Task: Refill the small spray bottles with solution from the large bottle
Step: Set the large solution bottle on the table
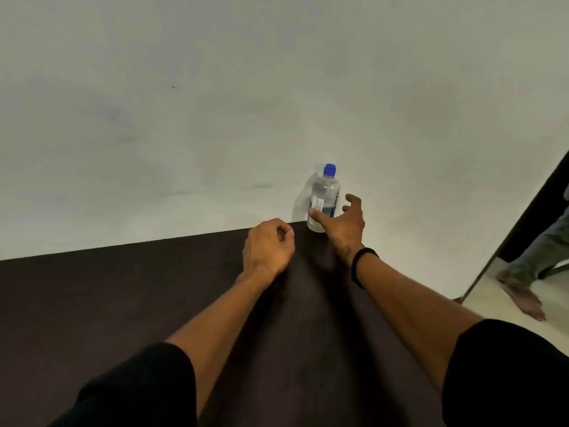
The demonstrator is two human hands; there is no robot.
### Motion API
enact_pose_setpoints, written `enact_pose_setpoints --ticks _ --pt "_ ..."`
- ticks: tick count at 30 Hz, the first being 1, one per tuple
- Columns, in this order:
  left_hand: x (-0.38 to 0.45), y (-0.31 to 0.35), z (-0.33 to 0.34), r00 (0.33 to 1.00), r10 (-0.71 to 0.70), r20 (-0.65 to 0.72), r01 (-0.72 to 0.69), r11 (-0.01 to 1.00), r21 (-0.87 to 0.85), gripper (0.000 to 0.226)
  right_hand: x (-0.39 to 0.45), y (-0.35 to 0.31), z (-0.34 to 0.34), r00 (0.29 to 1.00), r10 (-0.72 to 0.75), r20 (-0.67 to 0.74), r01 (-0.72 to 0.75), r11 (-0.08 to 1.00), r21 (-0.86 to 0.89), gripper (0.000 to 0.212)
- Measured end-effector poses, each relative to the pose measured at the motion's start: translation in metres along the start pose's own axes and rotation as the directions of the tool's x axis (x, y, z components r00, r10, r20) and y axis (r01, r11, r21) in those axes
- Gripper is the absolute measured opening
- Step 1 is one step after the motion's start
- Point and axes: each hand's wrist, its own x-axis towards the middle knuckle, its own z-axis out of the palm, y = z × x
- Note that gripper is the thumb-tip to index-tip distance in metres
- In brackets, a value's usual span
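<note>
Large bottle (323, 198), blue cap on, upright at far tabletop (123, 303) edge by wall. Right hand (345, 223) fingers spread, thumb touching bottle. Left hand (268, 245) fingers curled, empty.

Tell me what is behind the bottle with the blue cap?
Behind the bottle is only the pale wall with its shadow. The right hand covers its lower front.

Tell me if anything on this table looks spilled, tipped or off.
Nothing is spilled or tipped. The clear bottle stands upright at the table's far edge, blue cap on. One oddity: no small spray bottles are in view.
</note>
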Motion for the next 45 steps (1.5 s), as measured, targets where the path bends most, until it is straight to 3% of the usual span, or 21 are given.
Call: enact_pose_setpoints --ticks 4,8,16,27,31,33,37,39,42,45 --pt "0.004 0.001 0.008 1.0 -0.015 -0.011 0.015 1.0 0.009 0.008 0.012 0.001 0.007 0.996 -0.053 0.066 0.053 0.999 0.007 0.088" --pt "-0.001 -0.007 0.011 0.999 -0.015 -0.051 0.013 0.999 -0.03 0.006 0.019 -0.004 0.013 0.999 -0.054 0.008 0.054 0.999 -0.002 0.076" --pt "-0.032 -0.004 -0.015 0.997 -0.004 -0.081 -0.004 0.995 -0.102 0.007 -0.002 -0.011 0.002 0.998 -0.067 -0.001 0.067 0.998 0.01 0.077" --pt "-0.185 0.019 -0.063 0.987 -0.134 -0.085 0.1 0.942 -0.32 0.019 -0.144 -0.041 -0.043 0.978 -0.168 0.122 0.151 0.978 0.142 0.054" --pt "-0.234 0.033 -0.078 0.986 -0.154 -0.06 0.129 0.944 -0.303 0.042 -0.211 -0.041 -0.066 0.971 -0.181 0.156 0.145 0.965 0.22 0.051" --pt "-0.254 0.038 -0.081 0.991 -0.132 -0.025 0.118 0.946 -0.301 0.051 -0.238 -0.036 -0.076 0.968 -0.175 0.178 0.129 0.962 0.241 0.049" --pt "-0.281 0.045 -0.085 1.0 -0.027 -0.013 0.021 0.931 -0.363 0.03 -0.278 -0.025 -0.096 0.958 -0.174 0.228 0.099 0.946 0.307 0.043" --pt "-0.285 0.043 -0.086 1.0 0.002 0.0 -0.002 0.926 -0.378 0.031 -0.29 -0.021 -0.105 0.948 -0.186 0.259 0.093 0.938 0.334 0.04" --pt "-0.288 0.034 -0.083 0.999 0.03 0.034 -0.016 0.935 -0.355 0.042 -0.298 -0.016 -0.109 0.947 -0.201 0.25 0.112 0.937 0.33 0.05" --pt "-0.288 0.028 -0.077 0.991 0.103 0.088 -0.078 0.965 -0.251 0.071 -0.301 -0.016 -0.108 0.96 -0.227 0.163 0.178 0.947 0.268 0.064"
